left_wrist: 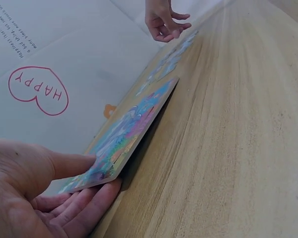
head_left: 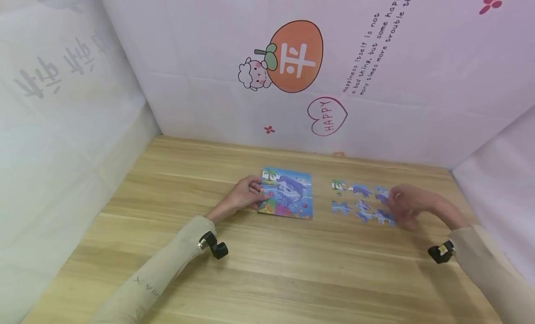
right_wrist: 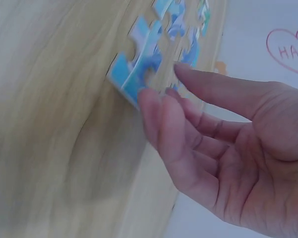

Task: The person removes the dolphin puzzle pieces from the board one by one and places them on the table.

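Note:
My left hand [head_left: 245, 193] holds a square dolphin picture puzzle [head_left: 288, 194] by its left edge. In the left wrist view, the thumb lies on top of the puzzle [left_wrist: 126, 131] and the fingers are beneath it, with that edge raised off the table. My right hand [head_left: 406, 206] is at the right end of a group of loose jigsaw pieces [head_left: 362, 210]. The right wrist view shows its fingers loosely bent, thumb apart from them, with fingertips close by the nearest blue-and-purple piece [right_wrist: 136, 74] and nothing held.
The loose pieces lie in two rows on the wooden table [head_left: 267, 268], right of the picture puzzle. A white printed cloth [head_left: 234, 101] rises behind the table, with more white cloth [head_left: 71, 143] on both sides. Each sleeve carries a black wrist mount [head_left: 216, 246].

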A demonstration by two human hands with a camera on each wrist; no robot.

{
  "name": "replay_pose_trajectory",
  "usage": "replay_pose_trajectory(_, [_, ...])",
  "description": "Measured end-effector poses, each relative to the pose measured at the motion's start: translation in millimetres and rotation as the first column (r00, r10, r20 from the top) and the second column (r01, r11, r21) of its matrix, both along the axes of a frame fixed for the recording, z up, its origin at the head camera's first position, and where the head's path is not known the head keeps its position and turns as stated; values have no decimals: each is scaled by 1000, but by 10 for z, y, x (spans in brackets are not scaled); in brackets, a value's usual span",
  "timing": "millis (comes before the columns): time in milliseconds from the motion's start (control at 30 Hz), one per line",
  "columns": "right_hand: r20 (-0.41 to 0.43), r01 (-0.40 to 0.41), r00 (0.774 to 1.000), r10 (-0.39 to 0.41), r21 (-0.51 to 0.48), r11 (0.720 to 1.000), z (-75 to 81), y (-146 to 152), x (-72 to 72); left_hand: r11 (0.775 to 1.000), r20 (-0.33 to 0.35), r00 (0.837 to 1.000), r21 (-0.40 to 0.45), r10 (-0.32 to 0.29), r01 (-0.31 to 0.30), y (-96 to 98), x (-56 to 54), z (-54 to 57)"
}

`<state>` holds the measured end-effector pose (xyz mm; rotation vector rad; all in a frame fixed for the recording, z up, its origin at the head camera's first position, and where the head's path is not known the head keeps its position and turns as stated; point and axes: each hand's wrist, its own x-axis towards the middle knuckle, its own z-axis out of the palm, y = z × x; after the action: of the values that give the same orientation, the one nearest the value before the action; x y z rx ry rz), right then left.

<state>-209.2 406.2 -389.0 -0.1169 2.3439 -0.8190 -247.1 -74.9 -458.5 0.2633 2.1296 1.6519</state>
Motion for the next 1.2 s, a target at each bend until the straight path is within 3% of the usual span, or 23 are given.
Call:
replay_pose_trajectory(233, [-196, -66, 978, 71, 30, 997, 59, -322, -101, 996, 37, 997, 66, -61, 59, -55, 4, 4])
replay_pose_trajectory(467, [-345, -76, 934, 92, 60, 995, 115, -878, -194, 998, -17, 998, 8, -58, 58, -41, 34, -15])
replay_pose_trajectory(567, [-400, -89, 909, 119, 93, 992, 111, -1156, -232, 999, -23, 999, -4, -41, 41, -24, 54, -9])
replay_pose_trajectory(667, [-471, -125, 866, 170, 125, 984, 85, -1429, -274, 1000, -31, 999, -12, -25, 25, -8, 67, -4])
replay_pose_trajectory(900, [-537, -282, 804, 255, 33, 959, -44, -1970, -318, 1000, -80, 997, -24, 11, -13, 8, 84, -37])
replay_pose_trajectory(1033, [-571, -335, 766, 294, 35, 941, -147, -2157, -318, 999, -111, 994, -36, 23, -27, 11, 102, -49])
replay_pose_trajectory(1200, [-580, -352, 755, 305, 34, 935, -228, -2350, -328, 999, -99, 995, -38, 21, -25, 0, 124, -27])
